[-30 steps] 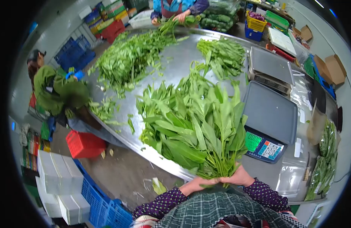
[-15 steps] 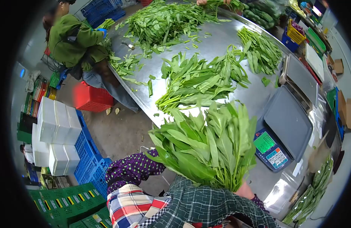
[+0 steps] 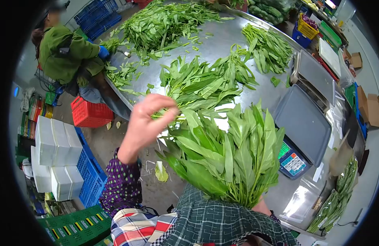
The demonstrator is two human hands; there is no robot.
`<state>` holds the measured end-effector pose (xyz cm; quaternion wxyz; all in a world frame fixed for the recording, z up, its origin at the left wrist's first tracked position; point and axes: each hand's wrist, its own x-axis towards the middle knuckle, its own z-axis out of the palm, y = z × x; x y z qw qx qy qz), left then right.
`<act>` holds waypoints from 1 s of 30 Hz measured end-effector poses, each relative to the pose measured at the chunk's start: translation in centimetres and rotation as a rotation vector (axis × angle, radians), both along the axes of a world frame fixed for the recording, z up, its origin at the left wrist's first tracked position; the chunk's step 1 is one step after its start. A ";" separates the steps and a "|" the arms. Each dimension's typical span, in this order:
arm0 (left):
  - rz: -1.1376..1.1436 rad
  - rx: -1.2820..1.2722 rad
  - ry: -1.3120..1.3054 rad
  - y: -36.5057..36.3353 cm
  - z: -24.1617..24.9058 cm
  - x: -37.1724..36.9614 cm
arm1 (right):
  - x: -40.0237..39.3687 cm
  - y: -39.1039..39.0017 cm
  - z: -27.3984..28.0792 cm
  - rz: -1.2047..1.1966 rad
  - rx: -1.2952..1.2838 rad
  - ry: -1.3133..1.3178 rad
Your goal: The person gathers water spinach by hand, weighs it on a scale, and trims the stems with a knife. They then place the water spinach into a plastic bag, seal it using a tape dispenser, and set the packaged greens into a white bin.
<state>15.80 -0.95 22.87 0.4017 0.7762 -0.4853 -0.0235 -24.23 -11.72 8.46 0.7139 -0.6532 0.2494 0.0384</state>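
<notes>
Stainless steel covers the long packing table (image 3: 222, 45), which curves away from the viewer and carries several heaps of cut leafy greens. Largest is the loose pile (image 3: 165, 22) at the far end, then a second spread of greens (image 3: 206, 84) lying flat in the middle of the table, then a smaller heap (image 3: 269, 49) off to the right. Along the right edge sit two weighing scales, the nearer scale (image 3: 302, 123) with a dark tray and a lit keypad, the farther scale (image 3: 316, 74) behind it. On the left a co-worker in a green jacket (image 3: 60, 51) bends at the table's edge beside a red crate (image 3: 89, 115), with white boxes (image 3: 56, 151) and blue crates (image 3: 89, 172) stacked on the floor nearer the viewer.

Close to the camera, a thick bunch of greens (image 3: 230, 156) stands upright, leaves fanning up and out. Its stems narrow down into the right hand (image 3: 261, 207), which grips them from below; only a sliver of that hand shows past the leaves and the checked apron. The left hand (image 3: 150, 121) is raised to the left of the bunch, just beside its outer leaves, fingers curled loosely and pinched toward the thumb. Whether it nips a leaf tip cannot be told.
</notes>
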 end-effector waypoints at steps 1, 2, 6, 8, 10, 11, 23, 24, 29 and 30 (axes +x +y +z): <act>-0.129 -0.042 0.061 -0.3 0.7 -1.5 | 0.0 0.0 0.0 0.002 0.001 0.000; -0.143 0.028 -0.014 -0.6 1.0 -2.8 | 0.1 0.0 -0.1 0.002 0.001 0.001; -0.115 0.177 0.029 -0.8 0.0 -5.0 | -0.1 0.1 0.0 0.000 0.003 -0.001; -0.110 0.155 0.067 -0.6 -0.6 -5.3 | -0.2 0.4 -0.1 -0.006 0.006 0.001; -0.133 0.002 0.047 -0.3 -0.8 -5.7 | -0.2 0.3 0.0 -0.013 0.007 0.000; -0.120 0.028 0.050 -0.1 -0.6 -5.9 | -0.3 0.4 0.0 -0.015 0.010 0.002; 0.104 0.122 -0.159 0.6 -1.3 -6.5 | -0.6 0.6 0.0 -0.023 0.010 0.009; 0.036 0.148 -0.114 0.9 -1.6 -6.2 | -0.7 0.6 0.1 -0.024 0.010 0.005; 0.007 0.148 0.104 1.0 -2.2 -6.5 | -1.0 0.9 0.2 -0.032 0.012 0.006; 0.047 0.123 0.145 1.0 -2.4 -6.6 | -1.1 0.9 0.2 -0.032 0.012 0.008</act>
